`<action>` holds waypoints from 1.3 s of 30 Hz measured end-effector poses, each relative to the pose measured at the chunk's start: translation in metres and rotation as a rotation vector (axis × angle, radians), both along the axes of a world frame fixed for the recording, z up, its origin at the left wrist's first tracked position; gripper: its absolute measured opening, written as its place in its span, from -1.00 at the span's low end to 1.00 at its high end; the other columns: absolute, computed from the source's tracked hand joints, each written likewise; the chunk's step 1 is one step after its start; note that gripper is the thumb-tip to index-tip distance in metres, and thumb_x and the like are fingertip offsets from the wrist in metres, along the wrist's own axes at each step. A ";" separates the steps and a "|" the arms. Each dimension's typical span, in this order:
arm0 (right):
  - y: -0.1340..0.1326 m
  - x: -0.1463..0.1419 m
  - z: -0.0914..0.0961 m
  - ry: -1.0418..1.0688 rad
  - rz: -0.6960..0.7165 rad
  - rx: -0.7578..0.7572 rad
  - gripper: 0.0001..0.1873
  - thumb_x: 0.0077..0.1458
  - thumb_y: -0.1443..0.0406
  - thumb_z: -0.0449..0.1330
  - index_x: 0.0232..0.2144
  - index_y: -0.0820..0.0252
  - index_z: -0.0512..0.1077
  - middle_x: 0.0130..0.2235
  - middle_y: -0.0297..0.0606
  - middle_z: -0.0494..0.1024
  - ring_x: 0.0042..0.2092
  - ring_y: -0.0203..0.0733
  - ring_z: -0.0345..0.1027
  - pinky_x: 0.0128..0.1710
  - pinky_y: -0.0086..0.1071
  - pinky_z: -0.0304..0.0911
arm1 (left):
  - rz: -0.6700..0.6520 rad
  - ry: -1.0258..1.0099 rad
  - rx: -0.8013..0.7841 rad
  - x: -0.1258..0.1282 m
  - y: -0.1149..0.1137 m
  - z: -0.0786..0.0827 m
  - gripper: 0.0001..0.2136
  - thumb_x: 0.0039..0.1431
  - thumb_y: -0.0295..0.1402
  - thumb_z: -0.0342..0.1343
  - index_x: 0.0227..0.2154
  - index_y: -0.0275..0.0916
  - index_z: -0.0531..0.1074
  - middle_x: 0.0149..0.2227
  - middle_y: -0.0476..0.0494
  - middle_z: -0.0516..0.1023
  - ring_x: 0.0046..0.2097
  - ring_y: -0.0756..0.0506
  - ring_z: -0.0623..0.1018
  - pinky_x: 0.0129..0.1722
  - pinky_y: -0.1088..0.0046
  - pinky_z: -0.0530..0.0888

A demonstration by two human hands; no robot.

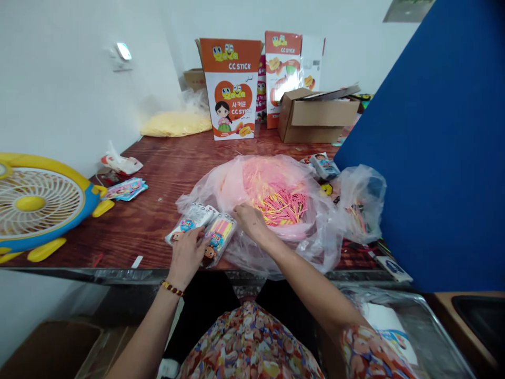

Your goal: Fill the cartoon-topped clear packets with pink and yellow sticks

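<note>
Two small clear-and-white packets lie side by side at the table's front. The right packet (221, 231) shows pink and yellow sticks through its window; the left packet (191, 218) is mostly white with a cartoon print. My left hand (188, 251) rests low over them, its fingers closed at the edge of the right packet. My right hand (249, 218) is bent beside that packet's top corner, fingertips pinched together; what is between them is too small to make out. Just beyond it, a large clear plastic bag (213, 184) lies spread open, filled with thin pink and yellow sticks (282, 202).
A yellow and blue fan (43, 202) stands at left, near printed packets (126, 188). Printed cartons (233, 89) and an open brown box (323, 121) line the back. A smaller plastic bag (361, 205) sits by the blue partition (426, 158) at right.
</note>
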State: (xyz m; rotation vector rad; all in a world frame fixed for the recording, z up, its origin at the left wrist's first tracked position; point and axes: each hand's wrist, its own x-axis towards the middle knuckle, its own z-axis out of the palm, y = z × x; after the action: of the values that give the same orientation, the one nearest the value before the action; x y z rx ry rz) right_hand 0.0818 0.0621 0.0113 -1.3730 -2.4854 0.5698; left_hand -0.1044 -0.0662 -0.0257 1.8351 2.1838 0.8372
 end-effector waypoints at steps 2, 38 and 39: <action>-0.002 0.022 0.004 0.051 -0.010 0.072 -0.71 0.29 0.22 0.01 -0.14 0.14 0.51 -0.04 -0.17 0.56 -0.05 -0.15 0.41 -0.11 -0.40 0.20 | -0.015 0.030 -0.020 0.009 0.000 -0.005 -0.63 0.19 -0.20 0.06 0.01 -0.25 0.43 -0.06 -0.32 0.58 -0.01 -0.29 0.51 0.02 0.17 0.33; 0.086 0.143 -0.019 -0.635 -0.249 -0.143 -0.55 0.08 0.18 0.15 -0.03 0.32 0.50 0.01 0.11 0.53 0.06 0.13 0.39 0.13 -0.03 0.10 | 0.178 -1.098 0.260 0.016 0.041 0.059 -0.69 -0.23 -0.23 0.39 -0.41 -0.26 0.50 -0.42 0.01 0.52 -0.41 0.00 0.46 -0.41 0.52 0.41; 0.085 0.142 -0.019 -0.636 -0.240 -0.150 -0.56 0.09 0.19 0.14 -0.04 0.32 0.50 0.00 0.10 0.54 0.05 0.11 0.41 0.13 -0.03 0.10 | 0.173 -1.167 0.230 0.027 0.039 0.060 -0.69 -0.25 -0.23 0.40 -0.42 -0.26 0.49 -0.45 0.03 0.50 -0.44 0.02 0.45 -0.45 0.54 0.40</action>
State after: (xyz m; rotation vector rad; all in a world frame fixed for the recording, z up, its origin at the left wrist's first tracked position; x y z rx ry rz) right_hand 0.2241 0.1470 -0.0082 -2.1512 -2.7019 0.2985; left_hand -0.0777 -0.0273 0.0343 0.7728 1.4724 1.6717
